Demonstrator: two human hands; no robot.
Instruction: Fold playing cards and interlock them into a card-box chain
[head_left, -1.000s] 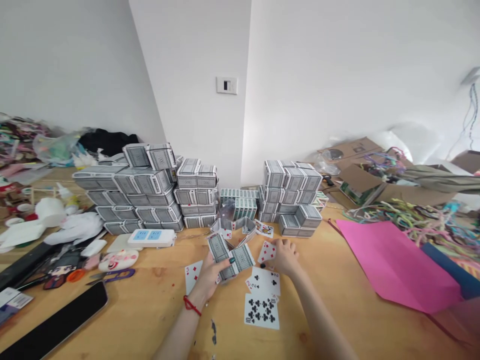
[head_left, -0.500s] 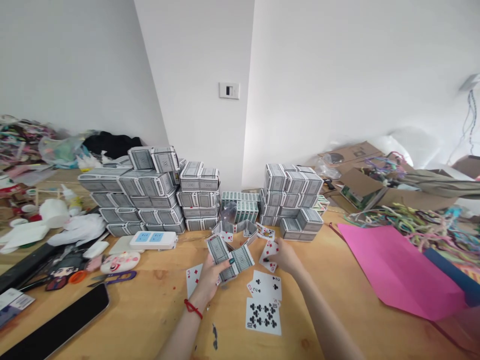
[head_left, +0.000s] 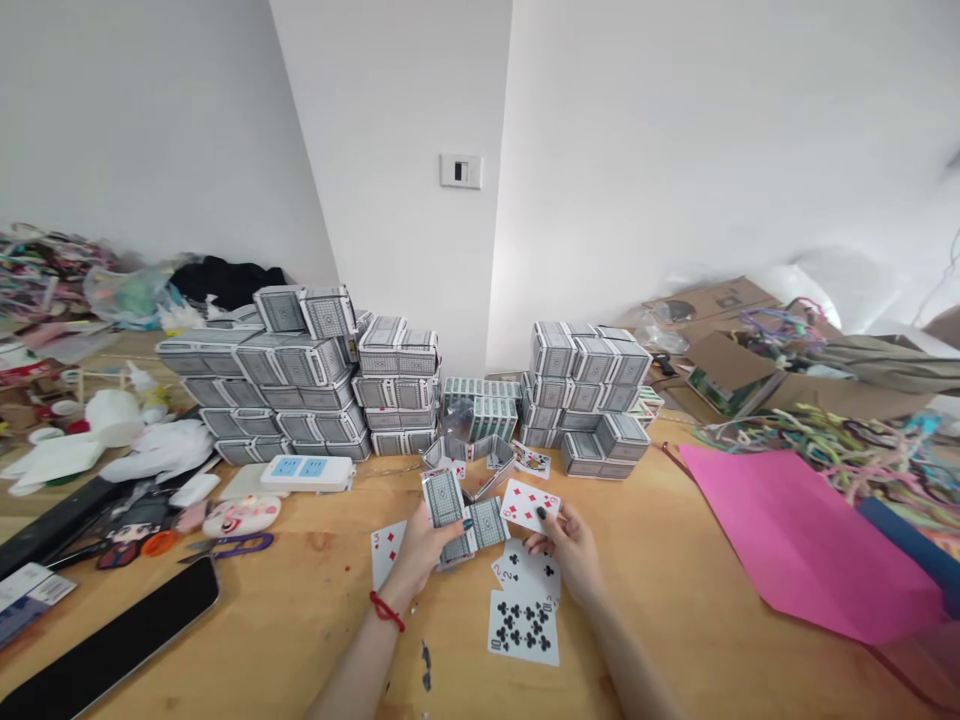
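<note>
My left hand (head_left: 421, 548) is closed on a folded playing-card piece (head_left: 445, 499), grey-patterned backs outward, with the thumb across its front. In my right hand (head_left: 574, 552) a six of diamonds (head_left: 529, 504) is pinched between thumb and fingers, face up and raised off the table beside the folded piece. Below it lie a two of clubs (head_left: 534, 572), partly over another card, and a ten of clubs (head_left: 523, 627). A three of diamonds (head_left: 385, 550) lies left of my left hand, partly covered. Beyond both hands stands a ring of folded cards (head_left: 480, 452).
Stacked blocks of folded cards rise at left (head_left: 277, 400) and right (head_left: 589, 375), with green card packs (head_left: 495, 418) between. A power strip (head_left: 309, 473), scissors (head_left: 240, 545) and a phone (head_left: 112, 640) lie left. Pink paper (head_left: 802, 540) and a cardboard box (head_left: 720, 370) are at right.
My right hand has lifted the six of diamonds from the table and brought it left and nearer, turned sideways. My left hand still holds the folded piece, almost unmoved.
</note>
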